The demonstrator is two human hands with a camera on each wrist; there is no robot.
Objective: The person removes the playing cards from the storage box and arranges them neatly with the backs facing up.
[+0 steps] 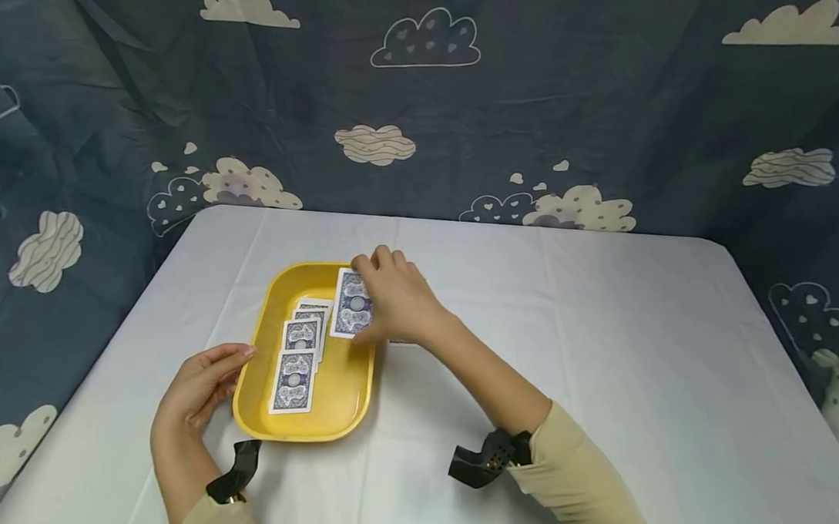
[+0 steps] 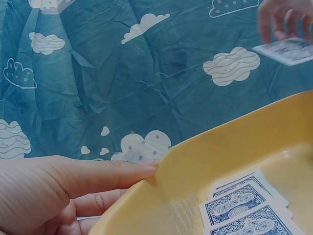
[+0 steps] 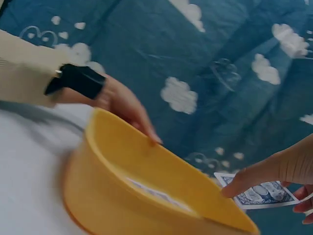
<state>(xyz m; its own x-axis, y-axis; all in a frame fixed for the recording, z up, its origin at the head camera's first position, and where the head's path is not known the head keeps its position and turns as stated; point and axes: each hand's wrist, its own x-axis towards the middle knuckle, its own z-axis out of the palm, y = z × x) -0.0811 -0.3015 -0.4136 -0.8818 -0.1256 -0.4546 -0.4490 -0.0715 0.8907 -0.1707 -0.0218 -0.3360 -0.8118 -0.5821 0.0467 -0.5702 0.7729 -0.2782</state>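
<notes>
Currently, in the head view, the right hand point(image 1: 396, 297) pinches a blue-backed playing card point(image 1: 351, 303) near the right rim of the yellow tray point(image 1: 358, 399), with the thumb at the card's near end and the fingers at its far end. Its long axis points away from the person, leaning slightly right. An overlapping row of cards point(image 1: 293, 382) lies in the tray, left of the held card and reaching nearer the person, its long axis running much the same way. So the row lies to the right hand's left, across a strip of bare tray floor. The left hand point(image 1: 205, 385) grips the opposite rim. Beside the tray, the edge of another card point(image 1: 403, 342) shows on the white tablecloth point(image 1: 603, 363), mostly hidden by the right arm.

From the left wrist, the left thumb lies against the rim with fingers curled beneath; the held card hangs clear of the row.

From the right wrist, the thumb presses the held card's face beside the rim; whether card and rim touch is unclear.
</notes>
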